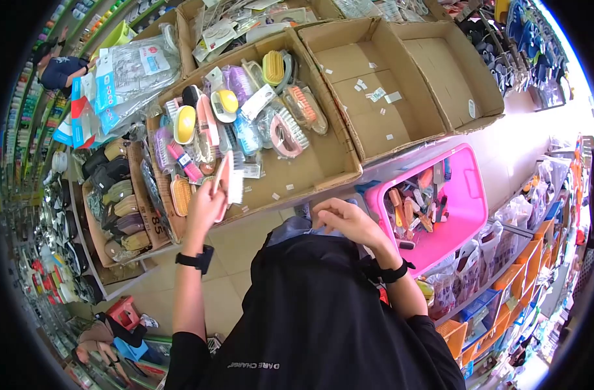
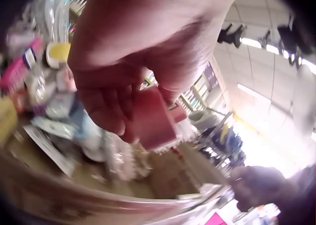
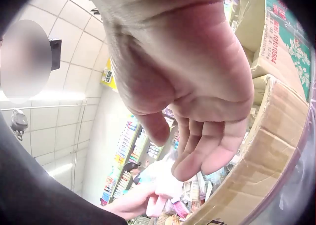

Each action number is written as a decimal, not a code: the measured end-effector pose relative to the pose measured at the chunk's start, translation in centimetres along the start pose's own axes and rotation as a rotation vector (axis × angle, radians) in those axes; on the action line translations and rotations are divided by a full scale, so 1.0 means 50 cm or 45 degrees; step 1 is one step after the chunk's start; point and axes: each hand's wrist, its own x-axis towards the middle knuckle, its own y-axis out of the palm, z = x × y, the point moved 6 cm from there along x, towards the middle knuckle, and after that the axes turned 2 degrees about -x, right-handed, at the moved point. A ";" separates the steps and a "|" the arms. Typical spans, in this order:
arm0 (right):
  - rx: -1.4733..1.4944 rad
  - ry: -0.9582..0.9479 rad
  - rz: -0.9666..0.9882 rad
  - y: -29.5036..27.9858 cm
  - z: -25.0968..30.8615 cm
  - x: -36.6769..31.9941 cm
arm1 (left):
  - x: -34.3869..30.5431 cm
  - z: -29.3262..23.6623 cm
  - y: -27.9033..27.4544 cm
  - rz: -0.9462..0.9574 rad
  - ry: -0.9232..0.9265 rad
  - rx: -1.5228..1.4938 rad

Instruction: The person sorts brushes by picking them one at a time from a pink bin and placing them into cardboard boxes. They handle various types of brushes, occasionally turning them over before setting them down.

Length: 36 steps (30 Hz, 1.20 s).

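My left hand (image 1: 205,209) grips a pink scrubbing brush (image 1: 223,177) with white bristles, close over the front of a cardboard box (image 1: 313,166). In the left wrist view the fingers and thumb close round the brush's pink back (image 2: 154,119), and its bristles point away from the palm. Several brushes, many in clear plastic, lie in that box, among them a yellow-backed brush (image 1: 185,125) and a pink brush with white bristles (image 1: 286,134). My right hand (image 1: 350,221) hangs in front of my body with loosely bent fingers and nothing in it.
A pink bin (image 1: 471,195) holding several loose brushes stands at the right. Beside the brush box is another cardboard box (image 1: 349,123) with small white labels inside. Plastic packs (image 1: 131,71) lie at the back left. A box of dark and tan items (image 1: 125,208) stands left.
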 end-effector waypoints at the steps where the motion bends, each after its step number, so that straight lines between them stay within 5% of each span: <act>1: 0.003 0.010 -0.026 -0.001 -0.002 -0.001 | 0.028 0.088 0.001 0.045 -0.052 -0.033; 2: 0.008 0.020 -0.055 -0.002 -0.004 -0.003 | 0.056 0.177 0.004 0.093 -0.102 -0.064; 9: 0.050 0.068 -0.191 -0.011 -0.040 -0.035 | 0.081 0.231 0.052 0.022 -0.097 0.212; 13: 0.081 0.049 -0.278 -0.037 -0.076 -0.061 | 0.115 0.286 0.090 0.195 0.030 -0.122; 14: 0.091 0.039 -0.291 -0.046 -0.089 -0.065 | 0.113 0.275 0.097 0.227 0.085 -0.336; 16: 0.094 0.060 -0.341 -0.067 -0.100 -0.081 | 0.077 0.152 0.048 0.136 0.091 0.223; 19: 0.133 0.068 -0.395 -0.109 -0.122 -0.106 | 0.060 0.107 0.066 0.054 0.147 -0.152; 22: 0.220 0.084 -0.442 -0.163 -0.160 -0.133 | 0.012 0.021 0.155 0.238 -0.063 -0.335; 24: 0.302 0.140 -0.471 -0.214 -0.189 -0.155 | -0.020 -0.064 0.224 0.318 0.151 -0.100; 28: 0.547 0.171 -0.873 -0.357 -0.351 -0.195 | -0.078 -0.169 0.336 0.462 0.407 0.352; 30: 0.794 0.232 -1.311 -0.472 -0.549 -0.215 | -0.094 -0.199 0.377 0.501 0.436 0.582; 36: 0.398 0.352 -1.797 -0.677 -0.886 -0.186 | -0.074 -0.197 0.410 0.576 0.368 1.029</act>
